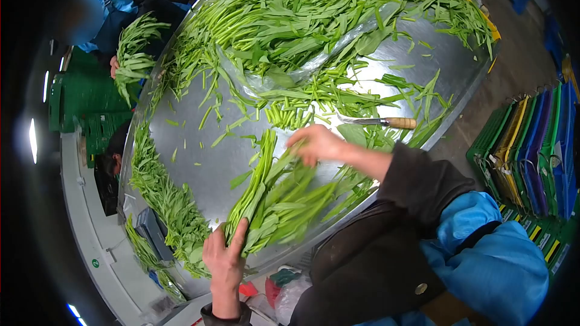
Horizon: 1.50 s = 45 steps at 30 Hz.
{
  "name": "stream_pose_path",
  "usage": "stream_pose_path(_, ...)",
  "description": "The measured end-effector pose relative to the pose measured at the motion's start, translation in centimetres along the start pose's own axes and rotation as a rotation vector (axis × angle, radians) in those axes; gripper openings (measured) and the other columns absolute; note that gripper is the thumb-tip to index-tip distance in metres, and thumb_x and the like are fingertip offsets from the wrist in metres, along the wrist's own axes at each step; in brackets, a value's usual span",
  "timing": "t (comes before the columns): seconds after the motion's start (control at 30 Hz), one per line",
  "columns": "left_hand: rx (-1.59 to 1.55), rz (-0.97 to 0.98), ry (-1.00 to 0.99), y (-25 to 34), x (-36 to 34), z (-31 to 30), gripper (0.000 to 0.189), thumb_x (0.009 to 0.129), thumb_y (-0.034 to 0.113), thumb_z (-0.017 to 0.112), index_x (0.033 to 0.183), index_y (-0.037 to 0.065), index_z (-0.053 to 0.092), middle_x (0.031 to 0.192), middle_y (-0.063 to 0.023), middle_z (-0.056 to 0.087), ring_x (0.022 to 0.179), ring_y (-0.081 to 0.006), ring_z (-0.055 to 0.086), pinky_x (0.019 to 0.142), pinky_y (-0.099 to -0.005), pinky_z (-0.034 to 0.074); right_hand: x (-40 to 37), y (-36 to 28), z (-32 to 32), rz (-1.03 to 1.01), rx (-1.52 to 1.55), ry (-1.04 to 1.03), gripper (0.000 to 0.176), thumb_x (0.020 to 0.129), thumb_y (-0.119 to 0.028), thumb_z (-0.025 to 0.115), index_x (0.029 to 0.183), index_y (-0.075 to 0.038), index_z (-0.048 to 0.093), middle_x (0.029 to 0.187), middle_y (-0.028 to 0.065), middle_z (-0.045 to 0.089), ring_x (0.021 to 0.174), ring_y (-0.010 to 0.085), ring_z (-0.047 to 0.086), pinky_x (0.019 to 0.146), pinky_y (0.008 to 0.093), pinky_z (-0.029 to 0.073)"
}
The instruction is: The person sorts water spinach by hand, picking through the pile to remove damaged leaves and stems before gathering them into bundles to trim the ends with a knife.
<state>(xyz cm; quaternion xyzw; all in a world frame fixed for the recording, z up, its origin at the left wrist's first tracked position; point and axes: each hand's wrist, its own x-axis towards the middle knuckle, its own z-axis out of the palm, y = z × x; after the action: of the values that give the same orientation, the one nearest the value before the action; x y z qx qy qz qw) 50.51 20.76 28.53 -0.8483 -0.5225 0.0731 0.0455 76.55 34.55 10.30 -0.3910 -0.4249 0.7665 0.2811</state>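
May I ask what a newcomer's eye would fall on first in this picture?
Probably the big heap of greens across the far part of the metal table. Next, perhaps, the knife lying just beyond the right hand, then the bunch held by the left hand at the near side.

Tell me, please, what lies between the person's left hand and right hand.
Leafy green stalks fill the stretch between the left hand and the right hand, over the metal table; the head view shows this.
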Motion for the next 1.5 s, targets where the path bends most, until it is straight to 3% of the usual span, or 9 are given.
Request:
stream_pose_path(0.1,0.003,-0.009,0.010,-0.2,-1.2,-0.4,0.058,0.068,0.003,0.066,0.122,0.024,0.062,0.100,-0.0147,0.058,0.073,-0.0276,0.055,0.062,-0.0368,0.044,0.1,-0.7,-6.2,0.009,-0.001,0.437,0.024,0.088,-0.009,0.063,0.111,-0.005,0.066,0.073,0.0094,0.066,0.059,0.0114,0.062,0.053,0.0263,0.054)
stream_pose_path(0.27,0.049,0.121,0.075,0.4,0.3,0.1,0.057,0.075,0.010,0.061,0.129,0.029,0.056,0.102,-0.0144,0.058,0.076,-0.0259,0.055,0.062,-0.0353,0.043,-2.7,-5.6,2.7,0.117,-0.013,-0.045,0.092,0.083,-0.020,0.072,0.147,0.002,0.009,0.099,0.0209,0.065,0.070,0.0192,0.066,0.062,0.0302,0.057)
stream_pose_path(0.6,0.069,0.153,0.089,0.9,-0.6,-0.2,0.057,0.076,0.011,0.057,0.129,0.029,0.056,0.105,-0.0140,0.059,0.078,-0.0248,0.055,0.064,-0.0352,0.043,-0.7,-3.7,-8.1,-0.172,-0.134,0.330,0.042,0.079,-0.009,0.069,0.118,0.005,0.058,0.086,0.0122,0.069,0.067,0.0130,0.065,0.066,0.0251,0.055)
stream_pose_path(0.7,0.081,0.198,0.063,1.1,0.1,-0.6,0.056,0.076,0.010,0.056,0.130,0.029,0.055,0.105,-0.0138,0.059,0.079,-0.0246,0.055,0.065,-0.0347,0.043,-0.8,-4.6,-2.9,-0.686,-0.702,0.037,0.053,0.079,-0.030,0.073,0.124,-0.006,0.058,0.117,0.0163,0.060,0.107,0.0285,0.057,0.094,0.0351,0.045)
stream_pose_path(0.77,0.082,0.225,0.047,1.2,0.7,-0.8,0.057,0.077,0.010,0.055,0.130,0.029,0.055,0.105,-0.0138,0.059,0.080,-0.0246,0.055,0.066,-0.0347,0.043,0.0,-4.3,-1.2,-0.887,-0.804,0.067,0.044,0.080,-0.031,0.072,0.115,-0.005,0.064,0.107,0.0139,0.065,0.096,0.0251,0.062,0.086,0.0342,0.049)
stream_pose_path(0.83,0.084,0.240,0.063,1.0,0.5,-0.7,0.057,0.077,0.010,0.056,0.130,0.029,0.055,0.104,-0.0139,0.059,0.079,-0.0247,0.056,0.066,-0.0347,0.043,-0.5,-6.0,-1.1,-0.336,-0.758,-0.415,0.035,0.082,-0.031,0.071,0.105,-0.005,0.069,0.090,0.0113,0.069,0.084,0.0213,0.065,0.078,0.0340,0.050)
stream_pose_path(0.97,0.033,0.166,0.104,0.7,-0.6,-0.5,0.057,0.075,0.008,0.059,0.128,0.027,0.056,0.103,-0.0143,0.059,0.078,-0.0251,0.056,0.064,-0.0351,0.044,1.3,-2.9,-7.4,-0.263,-0.464,0.381,0.018,0.084,-0.016,0.069,0.098,-0.005,0.069,0.073,0.0059,0.065,0.065,0.0092,0.058,0.060,0.0247,0.048)
stream_pose_path(1.27,-0.118,0.064,0.140,0.4,-0.4,0.3,0.072,0.061,-0.005,0.065,0.128,0.019,0.056,0.102,-0.0163,0.060,0.076,-0.0282,0.057,0.062,-0.0372,0.045,-1.9,-4.4,-0.4,-0.974,-0.719,-0.162,0.023,0.080,-0.010,0.068,0.102,-0.014,0.071,0.092,0.0043,0.067,0.073,0.0211,0.066,0.063,0.0310,0.053)
stream_pose_path(1.5,-0.202,0.101,0.200,-0.2,-1.1,1.3,0.093,0.047,-0.011,0.066,0.135,0.009,0.044,0.095,-0.0162,0.059,0.073,-0.0322,0.056,0.060,-0.0398,0.045,-3.6,-5.4,-2.6,-0.203,0.077,-0.279,0.018,0.091,-0.009,0.060,0.105,-0.001,0.069,0.097,0.0101,0.069,0.064,0.0124,0.065,0.054,0.0233,0.053)
